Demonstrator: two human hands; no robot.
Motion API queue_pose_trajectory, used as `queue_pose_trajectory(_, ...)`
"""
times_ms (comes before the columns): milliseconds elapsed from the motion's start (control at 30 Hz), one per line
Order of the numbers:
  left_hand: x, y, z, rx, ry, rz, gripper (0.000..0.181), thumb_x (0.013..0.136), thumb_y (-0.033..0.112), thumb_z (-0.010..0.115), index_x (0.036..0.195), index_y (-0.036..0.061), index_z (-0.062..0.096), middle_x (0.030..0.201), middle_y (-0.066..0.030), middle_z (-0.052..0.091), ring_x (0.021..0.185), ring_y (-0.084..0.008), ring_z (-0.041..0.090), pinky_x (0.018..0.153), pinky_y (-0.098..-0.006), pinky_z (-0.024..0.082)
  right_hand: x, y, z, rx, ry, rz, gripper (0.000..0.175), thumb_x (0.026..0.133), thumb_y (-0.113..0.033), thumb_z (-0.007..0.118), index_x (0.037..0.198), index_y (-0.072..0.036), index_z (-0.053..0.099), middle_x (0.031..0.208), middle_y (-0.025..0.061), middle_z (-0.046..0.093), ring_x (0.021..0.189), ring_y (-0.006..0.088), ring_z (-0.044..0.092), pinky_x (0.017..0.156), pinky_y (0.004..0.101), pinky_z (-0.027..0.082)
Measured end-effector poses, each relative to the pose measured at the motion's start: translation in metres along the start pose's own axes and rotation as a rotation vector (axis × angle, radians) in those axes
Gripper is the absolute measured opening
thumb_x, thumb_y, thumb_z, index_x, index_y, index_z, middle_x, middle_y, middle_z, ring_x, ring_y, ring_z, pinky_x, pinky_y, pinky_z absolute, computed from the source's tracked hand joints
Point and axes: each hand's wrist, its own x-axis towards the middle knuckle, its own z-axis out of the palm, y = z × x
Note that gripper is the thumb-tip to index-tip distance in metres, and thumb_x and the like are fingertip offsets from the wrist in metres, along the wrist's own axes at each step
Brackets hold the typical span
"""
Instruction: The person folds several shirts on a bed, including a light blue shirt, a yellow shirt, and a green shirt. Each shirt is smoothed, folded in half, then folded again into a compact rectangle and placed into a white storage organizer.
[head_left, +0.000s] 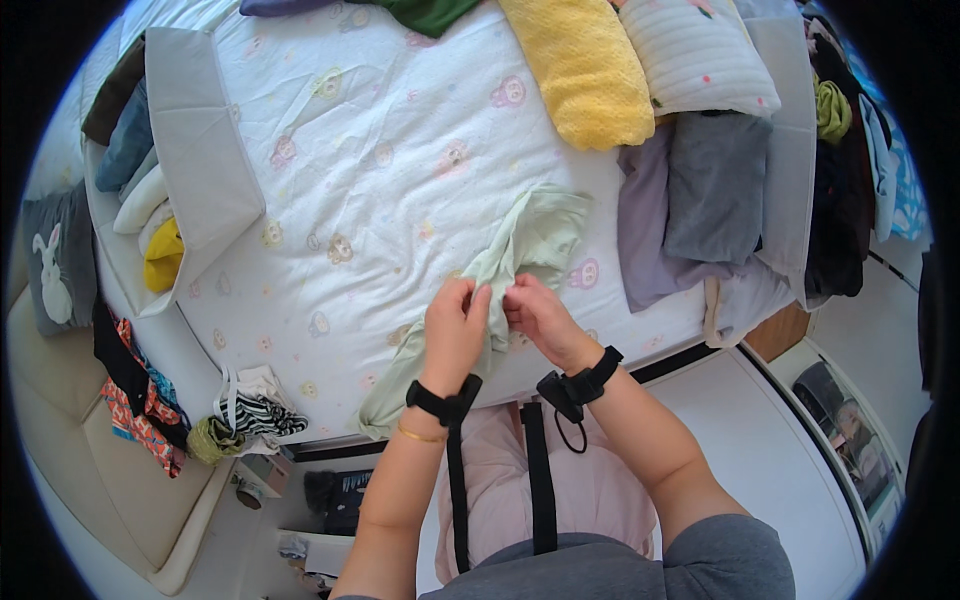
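A pale green garment (551, 232) lies loosely bunched across the front of the bed, with one end trailing toward the near edge. My left hand (454, 326) pinches its cloth between thumb and fingers. Just to the right, my right hand (546, 319) grips another bit of the same cloth with bent fingers. The two hands are close together over the fabric, and the pinched part is partly hidden by the fingers. Under the garment spreads a white bedsheet (405, 165) printed with small cartoon figures.
At left stands a grey fabric storage box (199, 142) holding rolled clothes. Striped cloth (259, 412) lies at the bed's near left corner. A yellow fleece roll (589, 75), folded grey fabric (716, 187) and a second storage box (787, 150) are on the right.
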Motion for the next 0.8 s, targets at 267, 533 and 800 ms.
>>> queue_pose_trajectory(267,-0.043,0.011,0.012,0.104,-0.026,0.223,0.011,0.083,0.006,0.054,0.074,-0.0011,0.053,0.071,-0.0139,0.048,0.067,-0.0328,0.049,0.059,-0.0384,0.039,0.009,0.006,-0.005,-0.303,0.143,-0.125,0.052,0.094,-0.040,0.042,0.127,0.001,0.038,0.116,0.0061,0.052,0.103,0.0138,0.050,0.090,0.0277,0.039)
queue_pose_trajectory(533,-0.067,0.010,0.002,0.023,0.035,0.154,0.012,0.086,0.003,0.049,0.075,-0.0015,0.047,0.066,-0.0125,0.041,0.057,-0.0280,0.041,0.053,-0.0337,0.034,-0.006,-0.004,-0.004,0.155,0.101,-0.245,0.060,0.095,-0.049,0.029,0.132,-0.002,0.033,0.133,0.0090,0.041,0.122,0.0197,0.041,0.099,0.0336,0.036)
queue_pose_trajectory(800,-0.076,0.000,0.003,0.138,-0.190,0.316,0.004,0.081,0.005,0.055,0.080,0.0005,0.054,0.074,-0.0123,0.049,0.070,-0.0317,0.049,0.061,-0.0374,0.041,-0.007,0.009,-0.011,-0.189,0.170,-0.314,0.029,0.090,-0.021,0.051,0.108,0.002,0.055,0.102,0.0029,0.060,0.091,0.0115,0.055,0.081,0.0283,0.044)
